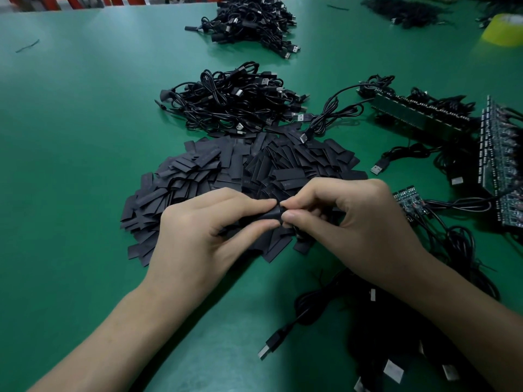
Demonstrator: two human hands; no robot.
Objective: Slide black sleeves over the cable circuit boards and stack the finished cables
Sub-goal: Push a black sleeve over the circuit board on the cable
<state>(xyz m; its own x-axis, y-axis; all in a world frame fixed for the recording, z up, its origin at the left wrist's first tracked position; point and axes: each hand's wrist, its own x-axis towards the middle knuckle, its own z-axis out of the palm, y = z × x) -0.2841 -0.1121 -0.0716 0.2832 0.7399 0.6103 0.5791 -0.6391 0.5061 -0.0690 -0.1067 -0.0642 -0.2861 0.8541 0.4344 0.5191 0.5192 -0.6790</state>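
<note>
Just above the heap of flat sleeves on the green table, the left hand and right hand together pinch one black sleeve between thumbs and forefingers.

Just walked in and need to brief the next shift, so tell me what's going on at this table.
A person is working at a green table. The left hand grips a black sleeve and the right hand pinches its right end, just above a heap of loose sleeves. Whether a board is already inside is hidden by the fingers. A pile of cables lies behind the heap, and circuit boards with cables wait at the right.
</note>
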